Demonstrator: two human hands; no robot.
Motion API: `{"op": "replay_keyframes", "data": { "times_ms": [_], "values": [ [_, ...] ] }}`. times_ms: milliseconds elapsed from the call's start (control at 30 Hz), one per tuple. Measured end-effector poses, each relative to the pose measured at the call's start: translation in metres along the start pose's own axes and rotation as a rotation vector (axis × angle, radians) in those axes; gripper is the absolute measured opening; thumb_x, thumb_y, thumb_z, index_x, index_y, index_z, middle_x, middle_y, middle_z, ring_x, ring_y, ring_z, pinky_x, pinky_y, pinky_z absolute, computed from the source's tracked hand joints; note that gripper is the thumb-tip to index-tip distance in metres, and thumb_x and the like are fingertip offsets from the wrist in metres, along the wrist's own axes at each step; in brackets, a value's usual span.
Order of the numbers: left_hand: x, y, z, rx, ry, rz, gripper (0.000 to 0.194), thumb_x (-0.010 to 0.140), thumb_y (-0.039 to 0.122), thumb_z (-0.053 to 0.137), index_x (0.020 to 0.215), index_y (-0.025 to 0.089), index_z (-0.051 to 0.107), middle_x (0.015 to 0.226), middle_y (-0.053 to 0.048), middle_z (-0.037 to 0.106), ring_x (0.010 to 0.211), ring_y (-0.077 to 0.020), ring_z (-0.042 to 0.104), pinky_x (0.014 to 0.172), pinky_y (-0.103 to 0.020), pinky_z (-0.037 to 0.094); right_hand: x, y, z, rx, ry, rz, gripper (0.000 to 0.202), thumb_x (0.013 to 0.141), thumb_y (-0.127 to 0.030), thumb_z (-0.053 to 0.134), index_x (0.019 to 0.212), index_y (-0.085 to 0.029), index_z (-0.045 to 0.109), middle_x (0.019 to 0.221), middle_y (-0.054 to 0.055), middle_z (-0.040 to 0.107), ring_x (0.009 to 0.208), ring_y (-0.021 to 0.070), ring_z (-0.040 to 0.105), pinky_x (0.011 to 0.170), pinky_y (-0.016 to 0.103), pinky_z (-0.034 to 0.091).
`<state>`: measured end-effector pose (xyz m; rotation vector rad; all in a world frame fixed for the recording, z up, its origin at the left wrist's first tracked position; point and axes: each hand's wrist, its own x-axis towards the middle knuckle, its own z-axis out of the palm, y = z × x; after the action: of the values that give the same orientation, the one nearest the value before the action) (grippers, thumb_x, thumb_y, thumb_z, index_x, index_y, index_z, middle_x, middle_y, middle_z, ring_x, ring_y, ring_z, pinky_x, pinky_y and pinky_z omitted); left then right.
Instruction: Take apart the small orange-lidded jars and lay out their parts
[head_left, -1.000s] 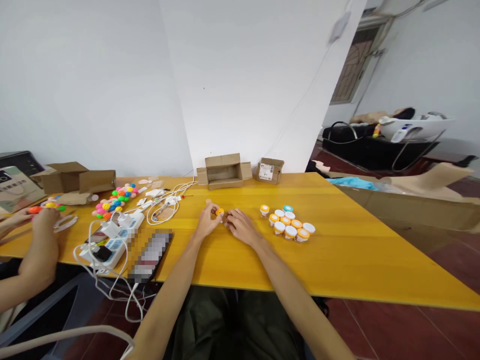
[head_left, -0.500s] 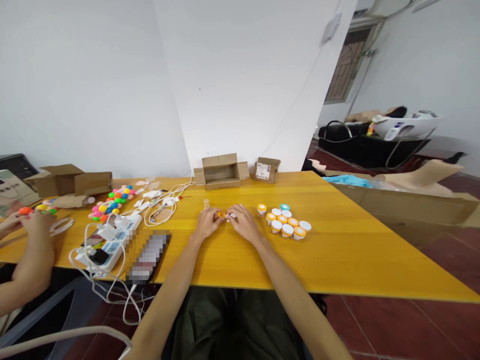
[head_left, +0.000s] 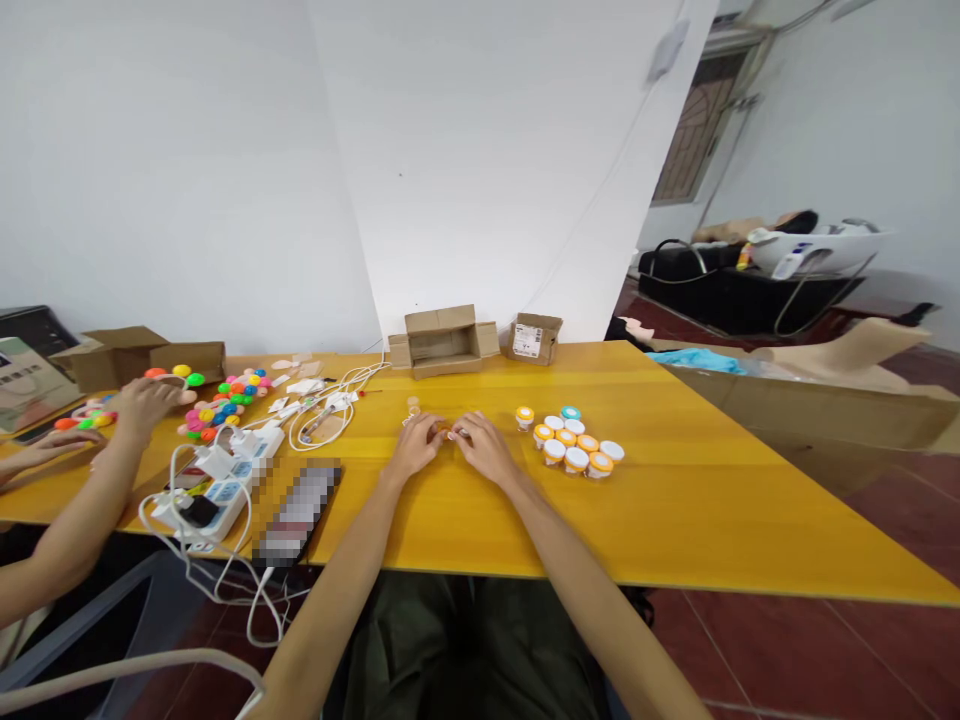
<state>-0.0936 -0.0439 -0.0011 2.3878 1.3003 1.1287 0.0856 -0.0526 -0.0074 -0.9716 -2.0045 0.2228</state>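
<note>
Phone: it lies near the left forearm, a cable at its end; I'd mind that lead with the elbow (head_left: pixel 319 500)
Table: yellow wood, with both forearms reaching in over its near edge (head_left: pixel 675 530)
Left hand: pinching an orange piece, as far as I can make out, with the fingers curled round it (head_left: pixel 414 446)
Right hand: fingertips bunched just beside the left's; I can't tell from here whether they grip the white bit there (head_left: pixel 484 448)
Orange piece: between the two hands, low over the wood, mostly hidden by fingers (head_left: pixel 443 432)
White bit: just right of the orange, too small to name (head_left: pixel 451 436)
Handling: best, I'd say, to steady with the left, do fine work with the right's fingertips, press lightly and stay low, so a slip lands on wood
Jars: a cluster right of the right hand, lids orange, white and one teal; room enough for the wrist, if it doesn't swing wide (head_left: pixel 568 440)
Open box: behind the hands, by the wall (head_left: pixel 444 347)
</note>
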Motion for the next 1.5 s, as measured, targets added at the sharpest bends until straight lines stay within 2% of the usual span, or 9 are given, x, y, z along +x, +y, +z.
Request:
{"op": "replay_keyframes", "data": {
  "times_ms": [167, 300, 633, 1100, 1367, 1500],
  "values": [
    [-0.001, 0.011, -0.004, -0.009, -0.037, 0.066, 0.015, 0.086, 0.020, 0.059, 0.097, 0.024, 0.068, 0.080, -0.002, 0.063, 0.080, -0.0193, 0.058, 0.082, -0.034, 0.047, 0.002, 0.001, -0.001, 0.021, 0.034, 0.034, 0.016, 0.091, -0.017, 0.057, 0.078, -0.023, 0.063, 0.083, 0.003, 0.065, 0.084, 0.0204, 0.058, 0.080, 0.034, 0.046],
    [-0.001, 0.017, -0.005, 0.001, -0.073, 0.093, 0.008, 0.085, 0.028, 0.064, 0.091, 0.023, 0.067, 0.079, -0.003, 0.062, 0.079, -0.0198, 0.057, 0.081, -0.035, 0.047, 0.002, 0.003, 0.001, 0.056, 0.025, 0.045, 0.016, 0.090, -0.016, 0.057, 0.078, -0.023, 0.065, 0.082, 0.003, 0.066, 0.083, 0.0192, 0.059, 0.080, 0.033, 0.047],
    [0.000, 0.018, -0.005, -0.010, -0.034, 0.107, 0.015, 0.090, 0.032, 0.056, 0.082, 0.023, 0.065, 0.074, -0.002, 0.061, 0.074, -0.0186, 0.056, 0.077, -0.033, 0.047, 0.004, 0.002, 0.003, 0.082, 0.018, 0.076, 0.016, 0.087, -0.016, 0.060, 0.075, -0.023, 0.068, 0.079, 0.002, 0.068, 0.079, 0.0183, 0.062, 0.076, 0.031, 0.049],
    [-0.001, 0.014, -0.003, -0.018, -0.018, 0.073, 0.006, 0.083, 0.023, 0.061, 0.078, 0.023, 0.064, 0.071, -0.001, 0.062, 0.071, -0.0184, 0.056, 0.078, -0.033, 0.047, 0.002, 0.007, 0.004, 0.022, 0.075, 0.078, 0.018, 0.090, -0.020, 0.057, 0.074, -0.023, 0.063, 0.078, 0.002, 0.067, 0.078, 0.0184, 0.060, 0.075, 0.031, 0.048],
    [0.002, 0.012, -0.007, -0.044, 0.098, -0.021, 0.009, 0.082, 0.020, 0.057, 0.076, 0.023, 0.063, 0.071, -0.001, 0.060, 0.076, -0.0190, 0.057, 0.079, -0.034, 0.048, -0.002, 0.003, 0.004, -0.105, -0.050, -0.050, 0.017, 0.089, -0.013, 0.056, 0.080, -0.024, 0.065, 0.086, 0.005, 0.066, 0.087, 0.0221, 0.059, 0.080, 0.036, 0.050],
    [0.002, 0.011, -0.007, -0.043, 0.096, -0.028, 0.010, 0.080, 0.016, 0.058, 0.077, 0.023, 0.064, 0.073, -0.001, 0.061, 0.077, -0.0193, 0.057, 0.080, -0.034, 0.048, -0.004, 0.001, 0.005, -0.154, -0.094, -0.105, 0.017, 0.086, -0.008, 0.057, 0.084, -0.023, 0.066, 0.092, 0.007, 0.066, 0.092, 0.0234, 0.059, 0.082, 0.039, 0.051]
  ]
}}
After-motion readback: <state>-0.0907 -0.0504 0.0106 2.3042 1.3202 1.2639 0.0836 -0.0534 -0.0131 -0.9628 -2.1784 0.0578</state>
